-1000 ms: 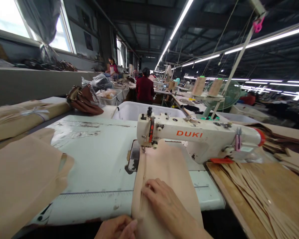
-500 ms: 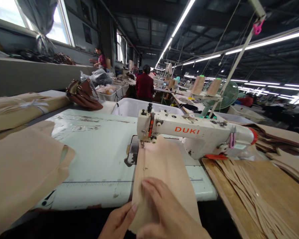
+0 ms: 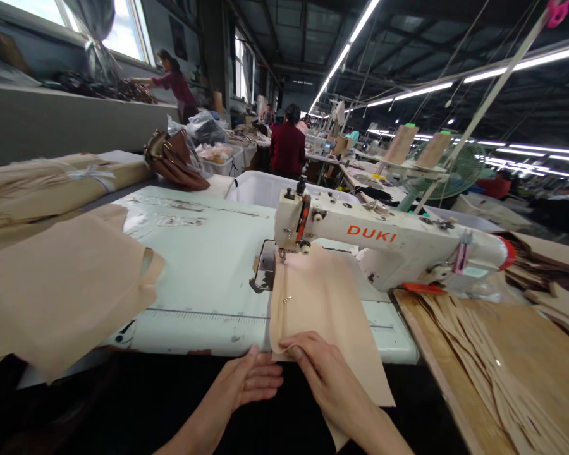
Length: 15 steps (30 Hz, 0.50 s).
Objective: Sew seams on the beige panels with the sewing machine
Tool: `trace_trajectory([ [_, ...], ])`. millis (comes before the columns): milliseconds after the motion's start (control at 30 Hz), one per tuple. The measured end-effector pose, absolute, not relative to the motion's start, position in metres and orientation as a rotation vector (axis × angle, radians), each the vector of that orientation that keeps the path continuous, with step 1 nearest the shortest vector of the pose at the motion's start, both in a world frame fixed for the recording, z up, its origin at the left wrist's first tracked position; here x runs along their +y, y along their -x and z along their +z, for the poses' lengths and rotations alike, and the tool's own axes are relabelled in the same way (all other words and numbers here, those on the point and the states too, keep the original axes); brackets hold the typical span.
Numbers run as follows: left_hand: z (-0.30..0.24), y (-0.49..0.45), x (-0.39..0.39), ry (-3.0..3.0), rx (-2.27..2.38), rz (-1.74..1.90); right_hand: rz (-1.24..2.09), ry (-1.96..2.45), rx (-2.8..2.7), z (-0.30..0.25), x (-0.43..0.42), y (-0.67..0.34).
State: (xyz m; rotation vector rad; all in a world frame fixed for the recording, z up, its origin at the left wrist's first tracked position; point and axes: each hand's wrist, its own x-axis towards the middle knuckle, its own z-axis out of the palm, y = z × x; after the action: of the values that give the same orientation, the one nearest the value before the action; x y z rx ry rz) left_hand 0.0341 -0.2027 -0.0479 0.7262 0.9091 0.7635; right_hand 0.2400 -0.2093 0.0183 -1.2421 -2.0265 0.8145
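Note:
A beige fabric panel lies under the presser foot of the white sewing machine and hangs past the table's front edge. A zipper with a small metal pull runs along its left side. My right hand pinches the panel's near edge between thumb and fingers, with a fold of material raised there. My left hand is open just left of that edge, fingers stretched out, thumb pointing up. Whether its fingertips touch the fabric, I cannot tell.
Other beige pieces overhang the table's left front. A brown bag sits behind them. On the right, thin beige strips lie on a wooden board. A white bin stands behind the machine. Co-workers are farther back.
My left hand has come off the panel and opened. My right hand has gone from pressing on the panel to pinching its near edge. The camera view has shifted, moving the scene rightward.

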Motion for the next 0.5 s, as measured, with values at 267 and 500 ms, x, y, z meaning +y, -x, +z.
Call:
trace_trajectory([
  [267,-0.032,-0.041,-0.208,-0.764,0.703,0.798,0.715,1.252,-1.97,-0.005,-0.219,-0.227],
  [500,-0.05,-0.04,-0.196,-1.003,0.818,0.762,0.366,1.171,-2.016,-0.032,-0.218,-0.215],
])
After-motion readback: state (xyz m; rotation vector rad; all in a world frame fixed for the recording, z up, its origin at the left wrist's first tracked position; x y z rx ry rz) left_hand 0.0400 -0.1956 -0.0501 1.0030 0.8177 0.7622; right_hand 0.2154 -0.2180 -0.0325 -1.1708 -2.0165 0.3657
